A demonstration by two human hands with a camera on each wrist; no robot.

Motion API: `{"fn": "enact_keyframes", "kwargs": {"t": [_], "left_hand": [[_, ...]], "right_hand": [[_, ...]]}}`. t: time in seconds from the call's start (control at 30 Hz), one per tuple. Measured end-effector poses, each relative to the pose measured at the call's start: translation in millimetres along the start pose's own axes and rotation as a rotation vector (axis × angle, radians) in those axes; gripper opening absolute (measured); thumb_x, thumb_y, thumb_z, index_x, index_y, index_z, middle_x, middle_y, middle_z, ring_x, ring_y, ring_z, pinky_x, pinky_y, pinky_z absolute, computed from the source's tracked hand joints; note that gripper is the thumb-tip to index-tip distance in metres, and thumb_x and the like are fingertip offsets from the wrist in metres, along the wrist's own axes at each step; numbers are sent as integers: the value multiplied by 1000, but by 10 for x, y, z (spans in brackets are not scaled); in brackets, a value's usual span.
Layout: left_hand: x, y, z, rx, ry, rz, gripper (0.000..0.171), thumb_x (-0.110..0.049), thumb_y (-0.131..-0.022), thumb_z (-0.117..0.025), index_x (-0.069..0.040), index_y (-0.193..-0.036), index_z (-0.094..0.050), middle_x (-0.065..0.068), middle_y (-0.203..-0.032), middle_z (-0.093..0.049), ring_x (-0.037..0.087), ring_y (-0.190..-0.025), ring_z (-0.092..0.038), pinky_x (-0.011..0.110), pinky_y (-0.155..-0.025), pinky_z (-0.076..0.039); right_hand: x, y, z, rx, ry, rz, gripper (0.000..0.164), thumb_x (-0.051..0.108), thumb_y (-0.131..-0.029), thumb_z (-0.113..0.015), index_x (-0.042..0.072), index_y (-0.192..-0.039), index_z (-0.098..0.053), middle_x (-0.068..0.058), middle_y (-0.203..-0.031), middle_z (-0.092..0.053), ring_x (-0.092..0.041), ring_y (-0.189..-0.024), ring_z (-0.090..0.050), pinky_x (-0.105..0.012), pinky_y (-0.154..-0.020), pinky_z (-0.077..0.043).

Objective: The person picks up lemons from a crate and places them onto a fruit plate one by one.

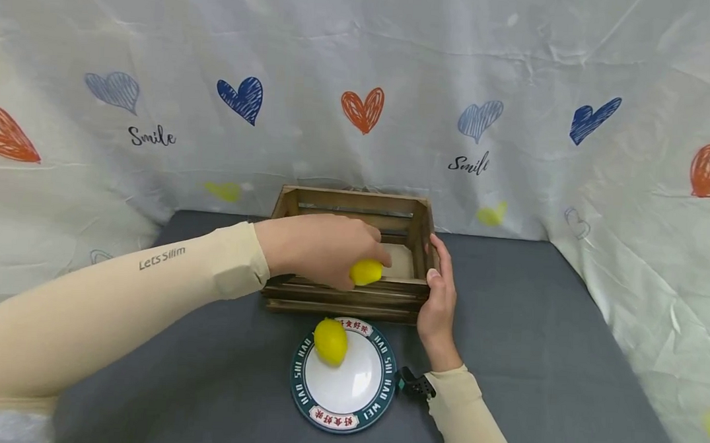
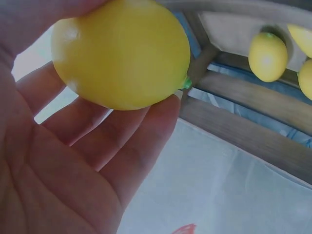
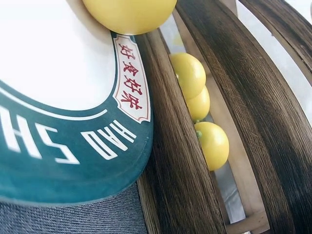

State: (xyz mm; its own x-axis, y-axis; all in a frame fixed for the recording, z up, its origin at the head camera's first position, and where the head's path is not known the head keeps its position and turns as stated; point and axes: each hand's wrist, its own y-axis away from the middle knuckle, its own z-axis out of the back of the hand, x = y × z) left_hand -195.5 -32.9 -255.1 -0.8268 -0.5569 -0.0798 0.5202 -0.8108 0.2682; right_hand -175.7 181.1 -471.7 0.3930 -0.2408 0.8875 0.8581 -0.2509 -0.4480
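Observation:
My left hand [image 1: 330, 247] reaches in from the left and holds a yellow lemon [image 1: 366, 272] at the front rim of a slatted wooden crate [image 1: 356, 198]. Its thumb and fingers wrap the lemon [image 2: 122, 53], whose green tip shows in the left wrist view. The right hand [image 1: 438, 304] grips the crate's right end near the front corner. Inside the crate lie several lemons, one seen whole [image 2: 268, 57] in the left wrist view, others through the slats [image 3: 213, 145] in the right wrist view. Another lemon [image 1: 330, 342] sits on a white plate [image 1: 348, 380] with a green lettered rim.
The plate stands close before the crate on a dark grey tabletop [image 1: 534, 348]. Behind the crate hangs a pale cloth [image 1: 299, 133] printed with hearts. A black band [image 1: 416, 384] is at the right wrist, beside the plate.

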Motion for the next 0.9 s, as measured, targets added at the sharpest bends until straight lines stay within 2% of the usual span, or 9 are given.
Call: {"fn": "enact_keyframes", "kwargs": {"t": [0.23,0.37,0.47,0.57,0.7,0.9], "left_hand": [[-186,89,-77,52,-18,-55,59,-22,-93,-86,-29,-148,-67,-1,-135,-70,19,-108,-68,36,-100,-61],[-276,98,-178,91,-16,-79,57,-26,-93,-87,-31,-147,-68,-3,-131,-70,16,-106,-67,35,-96,-61],[-328,58,-283,130,-37,-107,57,-24,-93,-86,-31,-146,-68,-3,-133,-70,14,-106,-66,34,-91,-62],[-365,5,-389,159,-59,-121,60,-20,-92,-86,-33,-147,-67,-4,-137,-69,14,-110,-66,35,-92,-63],[-391,-67,-534,150,-95,-148,62,-20,-91,-86,-33,-149,-66,-4,-135,-70,13,-111,-66,35,-94,-63],[-390,-141,-724,141,-123,-196,61,-21,-90,-88,-31,-147,-68,-4,-131,-72,12,-106,-67,30,-90,-63]], "right_hand": [[4,19,10,-1,10,-17,61,31,-105,-34,31,-166,-43,9,-173,-39,-22,-159,-36,-68,-131,-18],[6,20,-2,1,18,-19,61,31,-105,-34,31,-166,-43,10,-174,-39,-22,-159,-36,-68,-130,-19],[8,16,-1,0,17,-13,61,30,-105,-33,31,-165,-43,10,-173,-40,-22,-158,-38,-66,-130,-20],[3,9,2,3,13,-5,61,30,-105,-33,32,-165,-43,9,-172,-42,-21,-157,-40,-65,-130,-21],[0,4,7,6,10,2,60,31,-106,-32,32,-166,-43,8,-171,-43,-21,-156,-40,-65,-130,-20],[9,0,6,6,6,2,61,28,-106,-32,32,-166,-43,10,-172,-41,-19,-159,-37,-64,-130,-21]]}}
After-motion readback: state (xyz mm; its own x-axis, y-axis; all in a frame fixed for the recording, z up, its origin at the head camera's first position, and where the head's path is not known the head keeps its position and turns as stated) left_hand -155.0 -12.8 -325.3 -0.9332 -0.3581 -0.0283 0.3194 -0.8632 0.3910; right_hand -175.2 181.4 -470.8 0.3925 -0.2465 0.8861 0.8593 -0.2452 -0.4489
